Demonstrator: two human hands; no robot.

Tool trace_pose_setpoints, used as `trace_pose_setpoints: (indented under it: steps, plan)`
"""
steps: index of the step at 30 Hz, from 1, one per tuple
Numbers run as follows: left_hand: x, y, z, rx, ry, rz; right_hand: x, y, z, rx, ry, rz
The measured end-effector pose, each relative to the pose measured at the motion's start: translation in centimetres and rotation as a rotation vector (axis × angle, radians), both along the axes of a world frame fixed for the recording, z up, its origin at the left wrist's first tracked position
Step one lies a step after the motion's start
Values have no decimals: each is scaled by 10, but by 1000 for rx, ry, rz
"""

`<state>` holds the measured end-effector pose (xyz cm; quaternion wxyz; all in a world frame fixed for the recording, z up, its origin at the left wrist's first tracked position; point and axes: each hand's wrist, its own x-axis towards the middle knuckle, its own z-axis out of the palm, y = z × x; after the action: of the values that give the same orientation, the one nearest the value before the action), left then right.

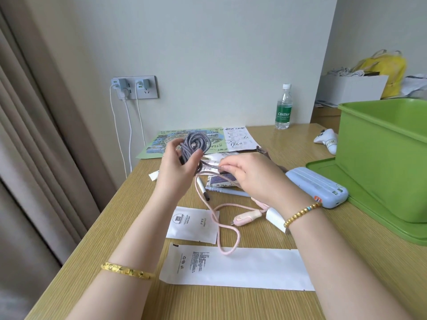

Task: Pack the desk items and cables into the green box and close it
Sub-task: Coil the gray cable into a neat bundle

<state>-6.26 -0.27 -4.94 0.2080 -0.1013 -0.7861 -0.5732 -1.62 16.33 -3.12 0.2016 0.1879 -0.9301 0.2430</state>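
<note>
While gripped in left hand, coiled grey cable stands upright, tail running rightward into pinching right hand; green box open at desk's right edge.

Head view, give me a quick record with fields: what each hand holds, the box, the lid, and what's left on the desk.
left hand: holds coiled grey cable
right hand: pinches the cable's loose end
green box: open, standing on its lid
lid: flat on desk under box
still on desk: pink cable, blue power bank, pen, white packets
</note>
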Motion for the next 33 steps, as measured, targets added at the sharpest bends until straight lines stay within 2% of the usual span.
trace_pose_setpoints:
  steps: [3, 6, 9, 13, 18, 23, 25, 27, 29, 31, 33]
  plan:
    - [0, 0, -3, -171, 68, 121, 6, -1, 8, -96, 23, 6]
    - [3, 4, -4, -283, 114, 141, 10, 8, 18, -359, 25, 43]
    - [12, 13, -4, -376, 132, 28, 13, 14, 24, -598, -6, 150]
    - [22, 20, 0, -494, 98, -211, 11, 15, 23, -802, -108, 257]
    - [37, 18, 13, -511, 185, -401, 4, 21, 17, -917, -214, 379]
    - [43, 14, 18, -511, 10, -600, 0, 21, 12, -892, -253, 403]
    - [45, 15, 19, -416, 4, -646, -3, 22, 10, -967, -243, 333]
    - [46, 17, 19, -207, -38, -691, -6, 25, 6, -995, -228, 185]
    - [43, 19, 19, 34, -75, -629, -10, 27, 2, -985, -237, 62]
    - [37, 20, 18, 254, -96, -522, -13, 25, -2, -925, -230, 1]
    - [31, 21, 17, 443, -135, -426, -15, 19, -4, -764, -228, -50]
